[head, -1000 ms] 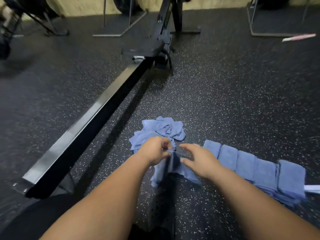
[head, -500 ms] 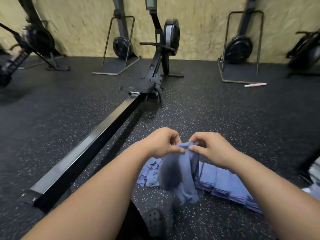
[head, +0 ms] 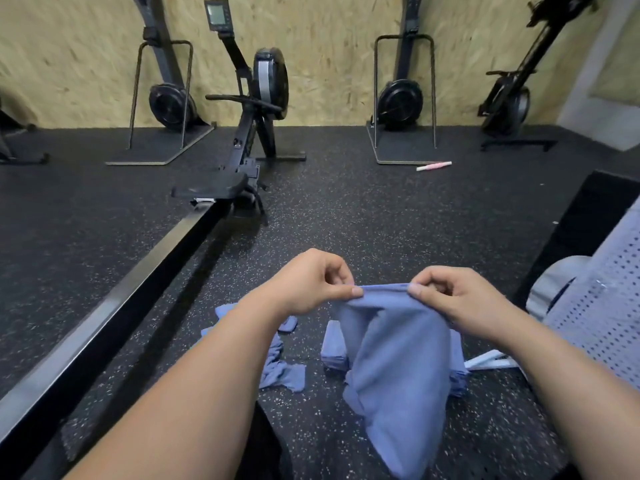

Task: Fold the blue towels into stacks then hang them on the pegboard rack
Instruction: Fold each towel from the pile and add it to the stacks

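Both hands pinch a blue towel (head: 398, 368) by its top edge, left hand (head: 308, 284) and right hand (head: 457, 299) close together, so it hangs bunched above the floor (head: 381, 216). Sliding the pinches out to the corners (keeping the hem taut) should flatten it before folding. Loose towels (head: 280, 370) lie left; a folded stack (head: 334, 346) sits behind.

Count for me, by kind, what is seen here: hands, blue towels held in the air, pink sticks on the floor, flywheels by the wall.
hands: 2, left hand and right hand
blue towel held up: 1
pink stick: 1
flywheels: 4
total: 8
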### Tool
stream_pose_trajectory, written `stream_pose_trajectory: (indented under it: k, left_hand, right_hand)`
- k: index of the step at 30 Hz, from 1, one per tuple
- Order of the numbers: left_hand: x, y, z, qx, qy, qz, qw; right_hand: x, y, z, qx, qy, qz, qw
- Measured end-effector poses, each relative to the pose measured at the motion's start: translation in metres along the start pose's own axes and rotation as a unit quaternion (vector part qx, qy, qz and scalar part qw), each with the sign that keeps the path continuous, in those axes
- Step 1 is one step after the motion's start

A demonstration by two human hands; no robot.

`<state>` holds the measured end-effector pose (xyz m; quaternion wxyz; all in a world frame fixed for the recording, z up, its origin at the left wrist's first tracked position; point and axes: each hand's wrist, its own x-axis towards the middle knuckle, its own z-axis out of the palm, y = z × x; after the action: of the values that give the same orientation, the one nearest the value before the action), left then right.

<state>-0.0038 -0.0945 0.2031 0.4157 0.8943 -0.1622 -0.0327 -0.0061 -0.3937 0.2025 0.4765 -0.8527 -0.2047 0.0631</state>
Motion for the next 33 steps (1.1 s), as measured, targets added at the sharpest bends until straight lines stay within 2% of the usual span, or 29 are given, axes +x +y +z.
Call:
stream_pose_trajectory:
  k: [3,6,11,16,20,23,26,29,33]
  left_hand:
    - [0.012,0.000,0.003,0.027,-0.032,0.004,0.999]
    - [0.024,0.000,0.008,0.077,-0.019,0.002,0.997]
    - [0.038,-0.006,0.010,0.099,0.062,-0.009,0.993]
    - [0.049,-0.010,0.012,0.123,0.161,-0.031,0.979]
    - [0.058,-0.009,0.008,0.177,0.270,-0.054,0.945]
    - [0.063,-0.011,0.004,0.215,0.310,-0.093,0.921]
    - [0.068,-0.007,0.011,0.213,0.292,-0.084,0.929]
    - [0.074,0.009,0.032,0.135,0.246,-0.051,0.958]
    - [0.086,0.028,0.070,0.025,0.099,-0.003,0.995]
  right_hand:
    - [-0.002,0.011,-0.022,-0.013,0.058,0.007,0.998]
    - [-0.001,0.020,-0.042,-0.018,0.099,0.007,0.995]
    - [-0.003,0.051,-0.063,-0.048,0.171,0.032,0.984]
    - [0.002,0.064,-0.074,-0.069,0.188,0.057,0.978]
    - [0.007,0.068,-0.082,-0.136,0.153,0.063,0.977]
    - [0.010,0.074,-0.087,-0.182,0.158,0.074,0.968]
    - [0.018,0.077,-0.081,-0.190,0.194,0.067,0.960]
    - [0.029,0.072,-0.066,-0.135,0.219,0.048,0.965]
    - [0.040,0.054,-0.043,-0.069,0.191,0.003,0.979]
